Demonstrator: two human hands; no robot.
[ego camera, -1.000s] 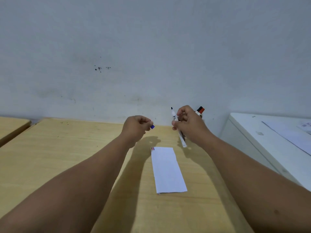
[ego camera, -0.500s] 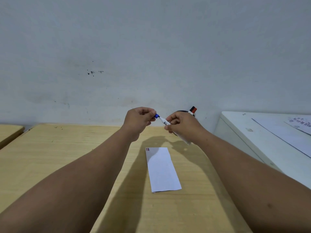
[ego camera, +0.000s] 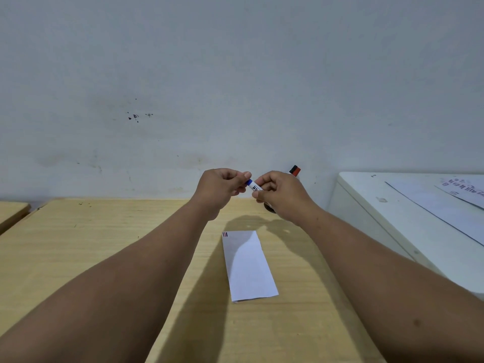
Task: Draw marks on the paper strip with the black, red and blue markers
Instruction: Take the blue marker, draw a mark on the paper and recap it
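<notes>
A white paper strip (ego camera: 248, 265) lies on the wooden table (ego camera: 78, 247), with small red and dark marks at its far left corner. Above it, near the wall, my right hand (ego camera: 281, 195) grips the white barrel of the blue marker (ego camera: 255, 186). My left hand (ego camera: 222, 188) pinches the blue cap on the marker's end. The two hands nearly touch. Behind my right hand a red marker (ego camera: 294, 171) sticks up; what holds it is mostly hidden.
A white cabinet (ego camera: 392, 226) stands at the right with printed paper sheets (ego camera: 450, 203) on top. A second wooden table's corner (ego camera: 10, 213) shows at the far left. A stained wall rises just behind the table.
One second ago my hands were apart, the cap in the left and the bare-tipped marker in the right. They came together, and the blue cap now sits on the marker's end.
</notes>
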